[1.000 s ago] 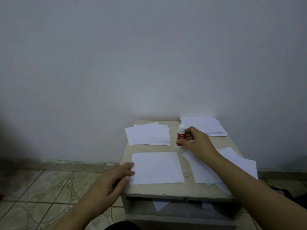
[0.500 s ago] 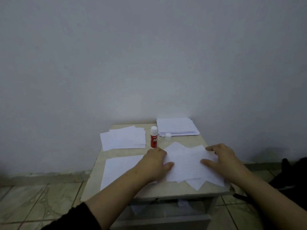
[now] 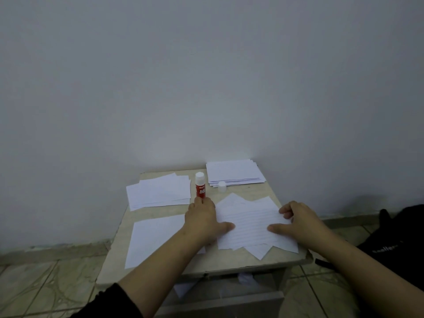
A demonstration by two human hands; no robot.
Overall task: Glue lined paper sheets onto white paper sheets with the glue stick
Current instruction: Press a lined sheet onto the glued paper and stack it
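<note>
Tiled floor surrounds a small beige stone tabletop set against a plain grey wall. Nearest me, below the tabletop's front edge, I see an open grey drawer with a few crumpled white scraps of paper inside.

On the tabletop's near left lies a single blank white paper sheet; my left forearm crosses its right corner. To its right sits a loose fan of lined paper sheets. My left hand rests on the fan's left edge, thumb stretched flat onto the top sheet; I cannot tell how the fingers lie. My right hand is on the fan's right side, thumb pressed flat on the paper and fingers curled at the top sheet's right edge.

Just beyond my left hand stands an upright red-and-white glue stick, uncapped, its small white round cap lying apart to the right. Farther back, a spread pile of white sheets lies at the left, and a neater stack of paper sits at the right against the wall. A black bag rests on the floor at the far right.
</note>
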